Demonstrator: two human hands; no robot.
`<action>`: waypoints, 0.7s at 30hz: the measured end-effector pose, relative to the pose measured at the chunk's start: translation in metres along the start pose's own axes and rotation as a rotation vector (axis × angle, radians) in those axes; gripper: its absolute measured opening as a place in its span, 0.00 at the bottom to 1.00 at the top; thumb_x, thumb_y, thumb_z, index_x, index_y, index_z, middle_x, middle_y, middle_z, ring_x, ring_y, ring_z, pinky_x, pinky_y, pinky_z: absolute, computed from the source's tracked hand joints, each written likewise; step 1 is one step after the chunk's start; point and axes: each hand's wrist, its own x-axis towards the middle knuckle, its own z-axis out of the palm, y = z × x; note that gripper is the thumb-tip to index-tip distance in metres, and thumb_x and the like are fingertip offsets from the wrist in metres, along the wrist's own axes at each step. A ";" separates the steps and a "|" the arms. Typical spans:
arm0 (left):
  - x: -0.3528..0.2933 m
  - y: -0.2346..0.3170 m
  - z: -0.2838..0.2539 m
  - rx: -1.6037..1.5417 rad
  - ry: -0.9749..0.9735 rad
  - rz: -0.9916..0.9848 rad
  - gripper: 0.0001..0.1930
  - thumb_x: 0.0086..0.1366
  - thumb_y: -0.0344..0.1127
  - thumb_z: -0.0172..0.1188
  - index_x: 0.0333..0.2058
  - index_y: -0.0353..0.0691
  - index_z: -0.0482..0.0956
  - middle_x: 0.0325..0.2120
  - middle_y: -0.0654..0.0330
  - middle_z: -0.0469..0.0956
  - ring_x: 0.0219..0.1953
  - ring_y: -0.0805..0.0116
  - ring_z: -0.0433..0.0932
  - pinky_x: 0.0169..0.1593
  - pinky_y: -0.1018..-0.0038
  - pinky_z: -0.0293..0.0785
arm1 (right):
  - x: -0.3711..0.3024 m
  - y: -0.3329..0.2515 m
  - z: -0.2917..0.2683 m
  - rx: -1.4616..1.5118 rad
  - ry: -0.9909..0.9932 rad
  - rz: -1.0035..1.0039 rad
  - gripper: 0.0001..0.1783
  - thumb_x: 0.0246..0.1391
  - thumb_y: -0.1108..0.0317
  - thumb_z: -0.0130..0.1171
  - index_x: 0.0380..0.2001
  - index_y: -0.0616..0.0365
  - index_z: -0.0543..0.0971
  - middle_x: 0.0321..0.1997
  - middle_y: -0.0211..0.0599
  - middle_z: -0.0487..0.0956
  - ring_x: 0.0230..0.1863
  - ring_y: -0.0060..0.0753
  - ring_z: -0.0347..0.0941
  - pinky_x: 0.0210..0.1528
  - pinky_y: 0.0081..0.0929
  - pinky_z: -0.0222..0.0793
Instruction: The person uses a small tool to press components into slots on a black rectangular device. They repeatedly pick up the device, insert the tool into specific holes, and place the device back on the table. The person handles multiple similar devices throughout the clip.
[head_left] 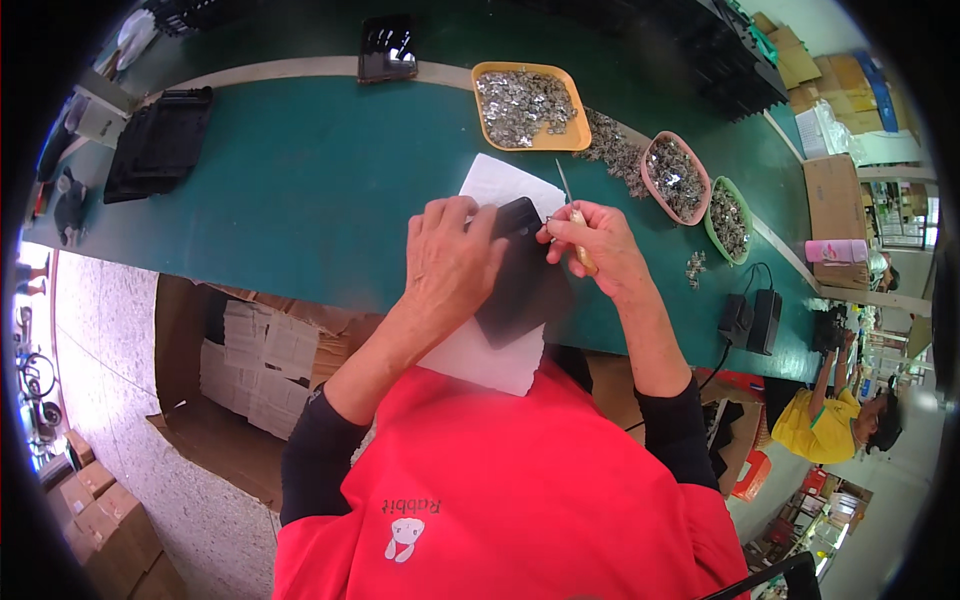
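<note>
A flat black plastic part (520, 285) lies tilted over a white sheet (492, 366) at the front edge of the green table. My left hand (447, 262) grips its left side, fingers bent over its upper end. In my right hand (606, 248) is a screwdriver-like tool (582, 236) with a pale yellowish handle, its thin metal shaft pointing away from me. The right thumb and forefinger come together beside the part's upper right corner; a tiny dark piece seems to show there, too small to name.
Small metal pieces fill a yellow tray (574, 143), a pink basket (697, 215) and a green basket (738, 258); more lie loose between them. Black trays (160, 145) stand at the left, black adapters (765, 322) at the right. An open carton (215, 450) sits below the table; a person in yellow (822, 428) is at right.
</note>
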 end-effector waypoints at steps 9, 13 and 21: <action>0.000 0.003 0.007 -0.047 -0.056 -0.068 0.23 0.54 0.35 0.67 0.48 0.38 0.76 0.40 0.54 0.73 0.44 0.56 0.71 0.46 0.63 0.66 | 0.018 -0.008 0.003 -0.419 0.031 -0.121 0.08 0.52 0.68 0.61 0.27 0.63 0.79 0.20 0.30 0.78 0.17 0.16 0.73 0.13 0.14 0.60; 0.001 0.001 0.008 -0.050 -0.065 -0.062 0.23 0.54 0.35 0.67 0.49 0.39 0.75 0.40 0.54 0.72 0.43 0.56 0.71 0.45 0.63 0.66 | 0.022 -0.018 0.005 -0.544 0.015 -0.130 0.09 0.49 0.67 0.59 0.25 0.64 0.80 0.16 0.32 0.78 0.17 0.19 0.75 0.15 0.17 0.64; 0.001 -0.001 0.009 -0.054 -0.075 -0.065 0.23 0.54 0.35 0.67 0.49 0.40 0.74 0.39 0.55 0.71 0.42 0.57 0.70 0.45 0.63 0.65 | 0.027 -0.022 0.011 -0.772 0.034 -0.200 0.09 0.50 0.67 0.60 0.24 0.63 0.79 0.16 0.28 0.75 0.16 0.17 0.73 0.14 0.16 0.63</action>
